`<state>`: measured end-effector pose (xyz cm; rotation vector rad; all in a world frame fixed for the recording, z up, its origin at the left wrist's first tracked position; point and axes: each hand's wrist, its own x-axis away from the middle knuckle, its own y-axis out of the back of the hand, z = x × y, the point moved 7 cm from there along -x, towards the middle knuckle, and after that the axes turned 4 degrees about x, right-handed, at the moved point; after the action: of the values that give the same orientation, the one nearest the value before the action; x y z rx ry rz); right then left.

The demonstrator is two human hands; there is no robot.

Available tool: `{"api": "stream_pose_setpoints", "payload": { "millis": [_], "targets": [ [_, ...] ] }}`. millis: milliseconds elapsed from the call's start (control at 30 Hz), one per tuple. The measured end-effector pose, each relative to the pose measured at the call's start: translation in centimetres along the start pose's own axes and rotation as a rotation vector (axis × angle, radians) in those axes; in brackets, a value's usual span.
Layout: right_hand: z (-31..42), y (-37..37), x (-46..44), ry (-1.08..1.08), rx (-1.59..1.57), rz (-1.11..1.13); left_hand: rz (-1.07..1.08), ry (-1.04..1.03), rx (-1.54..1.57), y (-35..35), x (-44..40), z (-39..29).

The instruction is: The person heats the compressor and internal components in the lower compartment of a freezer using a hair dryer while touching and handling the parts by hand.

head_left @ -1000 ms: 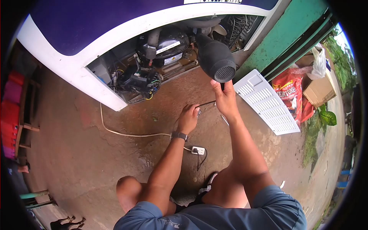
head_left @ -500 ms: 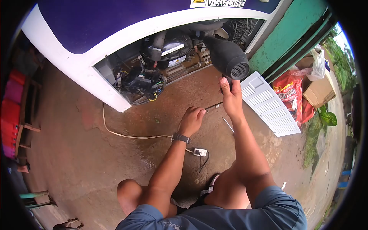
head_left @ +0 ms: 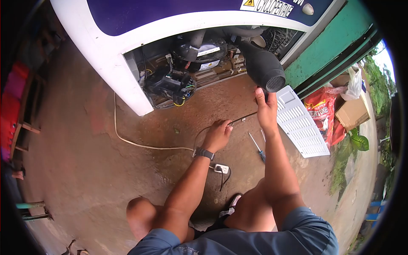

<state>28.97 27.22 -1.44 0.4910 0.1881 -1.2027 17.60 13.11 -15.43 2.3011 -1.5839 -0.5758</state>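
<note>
R grip (head_left: 267,111) closed round the handle of a black hair dryer (head_left: 264,68); dryer sits betw. 1 and 2 o'clock in view, nozzle end aimed approx. 11 o'clock at the open bay (head_left: 222,74) of a white/purple cabinet (head_left: 106,47); can't tell how deep it goes. L grip (head_left: 217,136), at dryer's 7 o'clock, fingers curled shut on a dark cord (head_left: 243,118) running approx. 2 o'clock twd R grip. Black compressor (head_left: 203,50) in bay, dryer's 10 o'clock. White socket block (head_left: 221,168) w/ plug in, on floor (head_left: 93,161), L grip's 6 o'clock. Screwdriver (head_left: 259,151) on floor, betw. 3 and 4 o'clock of L grip. Slotted white panel (head_left: 299,123) at dryer's 5 o'clock.
</note>
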Motion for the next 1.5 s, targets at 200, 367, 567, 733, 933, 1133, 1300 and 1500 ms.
{"api": "stream_pose_setpoints", "payload": {
  "millis": [200, 367, 567, 733, 933, 1133, 1300, 1500],
  "targets": [
    [1.3, -0.6, 0.1, -0.036, -0.049, -0.036, 0.012, -0.054, 0.033, -0.8, 0.6, -0.9],
    [0.6, -1.0, 0.0, -0.049, -0.088, -0.012, 0.003, -0.049, 0.064, -0.2, 0.7, -0.9],
    [1.3, -1.3, 0.3, -0.027, 0.060, -0.041, 0.024, -0.009, 0.122, 1.7, 0.6, -1.7],
    [2.5, -2.0, 0.6, 0.008, 0.107, -0.093, 0.041, -0.028, 0.149, 2.0, 1.0, -1.6],
    [3.2, -2.5, 0.7, 0.017, 0.145, -0.115, 0.064, -0.015, 0.146, 1.8, 1.3, -0.6],
    [3.5, -3.4, 0.7, -0.013, 0.168, -0.119, 0.101, 0.063, 0.195, 2.2, 1.3, 0.1],
    [3.7, -3.6, 0.3, 0.120, 0.261, -0.147, 0.106, 0.018, 0.170, 3.2, 0.7, -0.4],
    [3.4, -4.0, 0.2, 0.013, 0.142, -0.126, 0.127, 0.032, 0.164, 3.3, 0.8, -0.8]
  ]
}}
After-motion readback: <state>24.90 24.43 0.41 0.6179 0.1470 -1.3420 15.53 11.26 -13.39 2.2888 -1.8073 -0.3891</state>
